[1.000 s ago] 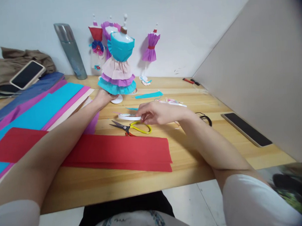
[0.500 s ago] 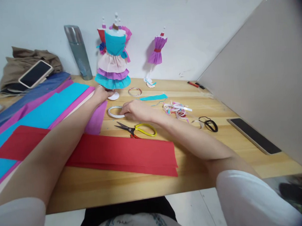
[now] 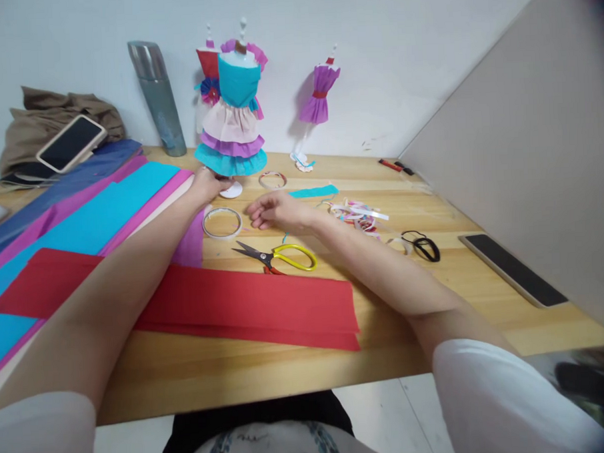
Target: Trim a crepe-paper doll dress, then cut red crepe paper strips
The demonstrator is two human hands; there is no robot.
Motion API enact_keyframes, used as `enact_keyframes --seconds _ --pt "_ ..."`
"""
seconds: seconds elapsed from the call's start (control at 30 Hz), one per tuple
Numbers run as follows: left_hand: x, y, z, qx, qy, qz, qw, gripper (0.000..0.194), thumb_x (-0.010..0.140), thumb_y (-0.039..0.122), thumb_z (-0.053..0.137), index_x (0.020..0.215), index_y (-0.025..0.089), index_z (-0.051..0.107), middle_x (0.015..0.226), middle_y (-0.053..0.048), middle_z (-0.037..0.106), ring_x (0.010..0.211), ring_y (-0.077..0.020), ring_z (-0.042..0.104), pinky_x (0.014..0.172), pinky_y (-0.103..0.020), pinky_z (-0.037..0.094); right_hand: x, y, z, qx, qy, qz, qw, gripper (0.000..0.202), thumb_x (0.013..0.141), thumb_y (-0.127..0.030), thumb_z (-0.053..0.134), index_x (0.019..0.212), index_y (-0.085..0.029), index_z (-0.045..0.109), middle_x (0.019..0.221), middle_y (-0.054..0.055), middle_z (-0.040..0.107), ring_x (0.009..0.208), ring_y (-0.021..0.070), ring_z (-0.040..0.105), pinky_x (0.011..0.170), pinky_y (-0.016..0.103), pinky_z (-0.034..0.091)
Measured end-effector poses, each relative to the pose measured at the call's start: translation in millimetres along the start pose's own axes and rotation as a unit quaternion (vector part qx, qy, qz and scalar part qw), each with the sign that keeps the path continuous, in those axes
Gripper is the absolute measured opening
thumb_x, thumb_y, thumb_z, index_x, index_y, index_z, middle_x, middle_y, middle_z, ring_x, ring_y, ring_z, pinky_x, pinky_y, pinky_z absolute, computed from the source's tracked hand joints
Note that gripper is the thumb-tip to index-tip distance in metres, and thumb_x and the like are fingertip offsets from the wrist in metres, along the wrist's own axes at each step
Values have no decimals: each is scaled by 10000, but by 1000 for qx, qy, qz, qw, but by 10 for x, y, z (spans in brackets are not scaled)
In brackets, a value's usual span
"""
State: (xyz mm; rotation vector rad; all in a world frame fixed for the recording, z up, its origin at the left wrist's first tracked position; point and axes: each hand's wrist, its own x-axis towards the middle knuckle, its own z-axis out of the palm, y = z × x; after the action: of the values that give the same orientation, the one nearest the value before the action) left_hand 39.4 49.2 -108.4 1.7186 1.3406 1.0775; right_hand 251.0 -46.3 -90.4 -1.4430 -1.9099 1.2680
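Note:
A miniature dress form in a blue, cream and purple tiered paper dress stands tilted at the back. Low under its skirt, my left hand is closed on the stand just above the white round base; the fingertips are partly hidden. My right hand is over the table with fingers loosely apart, holding nothing. Left of it lies a roll of white tape, not touched. Yellow-handled scissors lie in front of the tape, blades pointing left.
Red paper and layered coloured sheets cover the left and front. Paper scraps, a blue strip, another tape ring and a black hair tie lie about. A bottle and purple-dressed form stand behind.
My right hand has let go of the tape roll and drawn slightly away, its fingers opening. The roll now lies a little further left. My left hand stays at the dress form's stand.

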Motion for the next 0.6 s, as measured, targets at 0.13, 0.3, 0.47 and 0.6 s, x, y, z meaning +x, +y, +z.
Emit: enact_keyframes --seconds 0.13,0.3,0.47,0.6 --pt "6 -14 37 -5 8 0 1000 201 687 215 803 848 165 693 952 -68 768 986 -259 709 990 -396 565 -161 32 -322 -38 62 28 997 221 825 29 575 923 -113 713 877 112 785 790 175 745 734 273 628" --pt "-11 -6 49 -17 3 6 1000 189 687 211 806 803 161 664 893 -71 753 981 -263 698 983 -410 567 -387 -23 -295 -11 -62 -15 998 260 907 -60 569 1062 -117 770 956 102 816 777 142 751 725 246 613" --pt "-52 7 28 -22 1 -3 1000 242 656 257 839 765 186 635 754 -28 688 917 -248 673 909 -391 572 -423 98 -424 -231 22 9 973 277 791 30 601 875 -143 800 815 68 799 748 161 732 722 240 548" --pt "-60 -11 9 2 -3 8 1000 230 686 339 796 728 211 610 650 -15 595 924 -270 657 894 -431 557 -428 93 -490 -278 94 -12 956 269 830 -9 614 916 -160 820 969 110 826 941 225 750 859 296 540"
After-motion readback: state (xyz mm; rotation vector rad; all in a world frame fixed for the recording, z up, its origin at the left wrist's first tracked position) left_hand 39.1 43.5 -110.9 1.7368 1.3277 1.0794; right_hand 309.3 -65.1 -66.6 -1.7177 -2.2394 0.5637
